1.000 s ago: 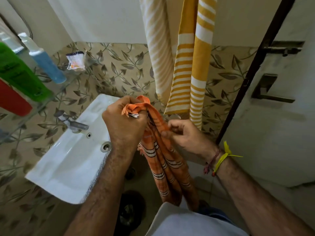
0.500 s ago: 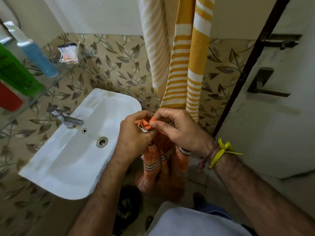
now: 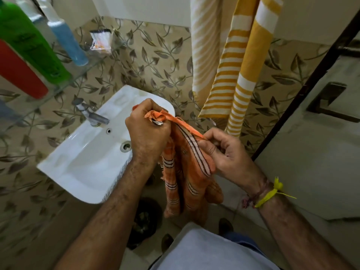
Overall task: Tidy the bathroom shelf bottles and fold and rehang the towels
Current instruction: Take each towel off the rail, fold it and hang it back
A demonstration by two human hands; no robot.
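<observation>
An orange striped towel hangs bunched in front of me, above the floor. My left hand grips its top corner in a fist beside the sink. My right hand pinches the towel's upper edge a little lower and to the right. A yellow and white striped towel hangs on the wall behind. On the glass shelf at the upper left stand a green bottle, a red bottle and a blue bottle.
A white sink with a metal tap is fixed to the leaf-patterned wall on the left. A small sachet lies at the shelf's far end. A door with a dark handle stands on the right. A dark drain is on the floor.
My right hand, which met the left at the towel's top half a second ago, has slid down and right along the edge. The towel's edge now stretches between both hands.
</observation>
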